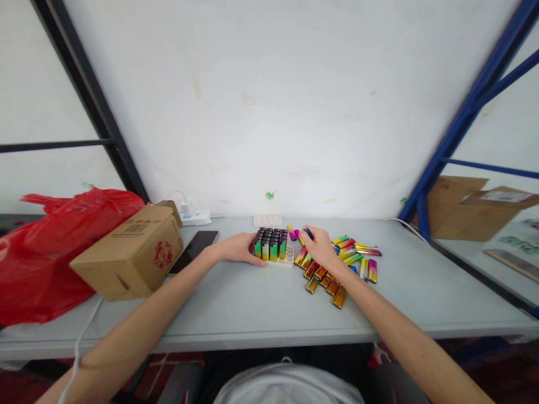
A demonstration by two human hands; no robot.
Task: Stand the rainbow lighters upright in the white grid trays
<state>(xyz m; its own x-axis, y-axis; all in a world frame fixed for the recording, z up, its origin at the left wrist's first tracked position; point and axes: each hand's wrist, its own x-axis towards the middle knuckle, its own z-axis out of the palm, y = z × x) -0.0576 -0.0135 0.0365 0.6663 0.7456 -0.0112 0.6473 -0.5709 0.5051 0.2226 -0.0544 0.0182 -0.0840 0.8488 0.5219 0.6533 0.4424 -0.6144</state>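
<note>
"How do the upright lighters [270, 245] look?"

"Dark tops in close rows, bodies shading from green to yellow, some silvery. They fill most of the pale tray [289, 259] just beside the left hand [242, 248]; bare slots show at its end toward the right hand [319, 245]."

"And the hands?"

"The left is spread, thumb apart from the fingers, curved against the tray's side. The right pinches a dark blue item [309, 233] between thumb and fingers."

"Anything around them?"

"Loose lighters [332, 287], shiny gold, red, green and pink, lie below and right of the right hand. A second pale tray [268, 219] sits beyond the left."
</note>
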